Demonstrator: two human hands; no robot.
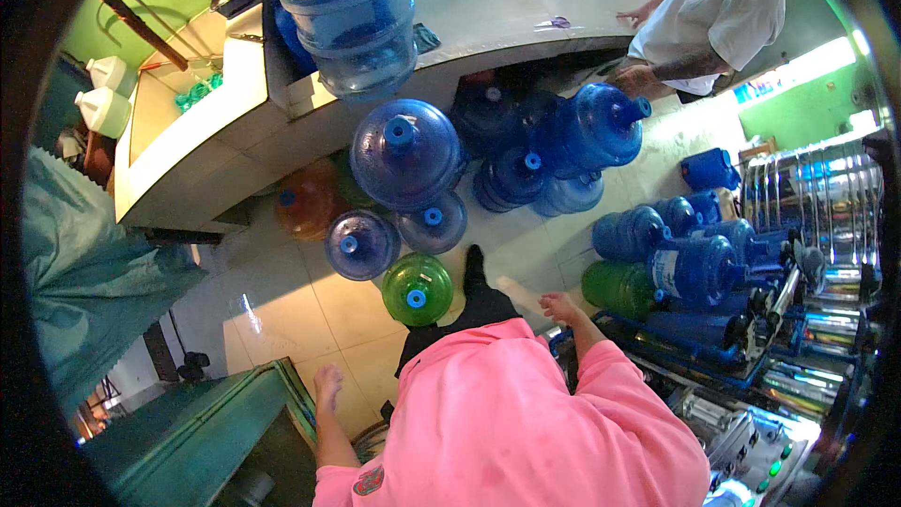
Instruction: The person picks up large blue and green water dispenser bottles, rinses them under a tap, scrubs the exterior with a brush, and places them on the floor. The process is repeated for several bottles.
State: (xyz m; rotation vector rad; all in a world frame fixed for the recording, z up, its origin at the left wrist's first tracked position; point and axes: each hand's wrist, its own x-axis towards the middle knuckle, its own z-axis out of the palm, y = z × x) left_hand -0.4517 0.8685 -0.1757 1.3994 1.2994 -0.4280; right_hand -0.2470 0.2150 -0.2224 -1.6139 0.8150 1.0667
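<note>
My left hand [328, 385] hangs at my side over the tiled floor, its fingers loosely stretched and holding nothing. To the right of my body, my right hand [560, 308] is empty too, with its fingers slightly apart. In front of me, by my foot, stands a green water jug [413, 282] with a blue cap. Blue water jugs [361, 249] are grouped just beyond it, one large blue jug [404, 169] rising highest among them. Neither hand touches any jug.
Ahead runs a tiled counter [507, 0] bearing a clear blue jug [347, 28]. A person in a white shirt [713, 9] leans at its far right. Several jugs lie on a rack [676, 338] at right, beside metal cylinders [812, 188]. A green panel [188, 432] stands at left.
</note>
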